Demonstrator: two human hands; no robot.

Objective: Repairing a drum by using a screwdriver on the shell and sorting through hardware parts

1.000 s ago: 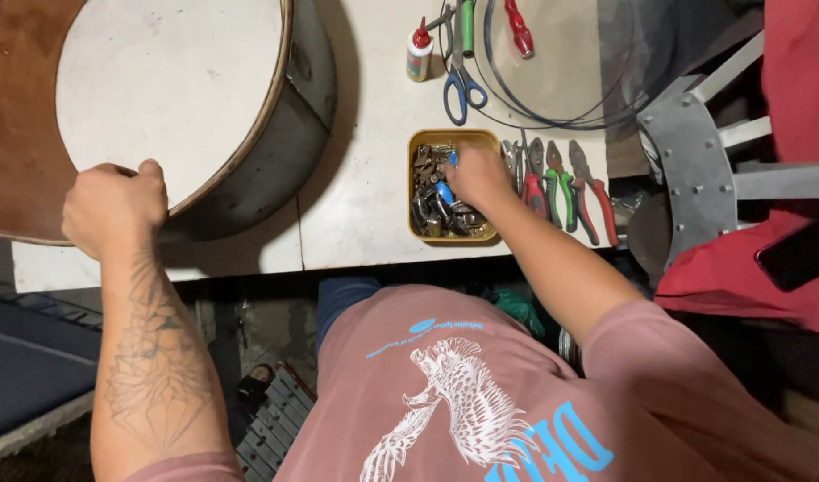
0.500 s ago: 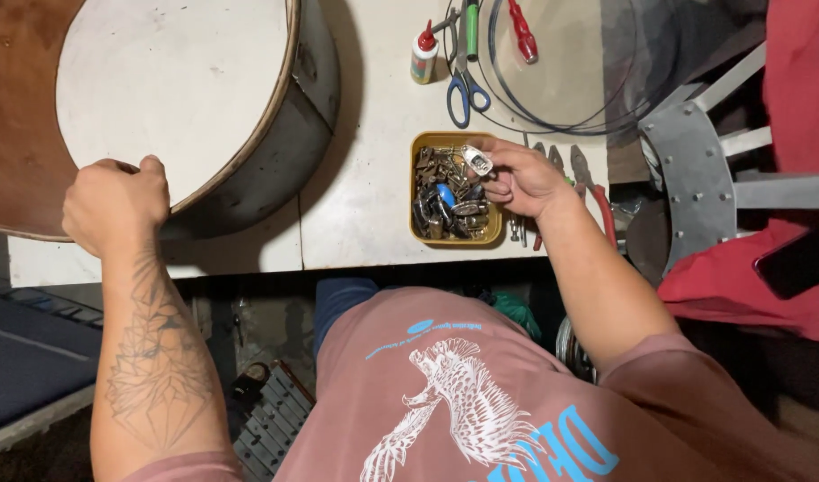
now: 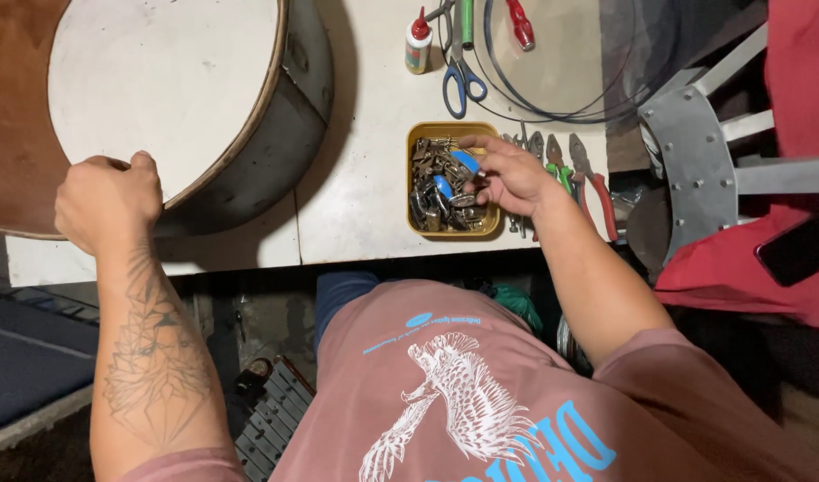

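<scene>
Here our right hand [image 3: 507,174] reaches into the little yellow tray [image 3: 415,183] of metal clips [image 3: 440,192]; the tray sits on the white table [image 3: 365,98]. Our fingers are curled, and we cannot tell if they hold a clip. Our left hand [image 3: 106,201] grips the rim of the big round drum [image 3: 168,98]. Pliers [image 3: 588,183] lie just beside the tray, blue scissors [image 3: 463,76] above it.
</scene>
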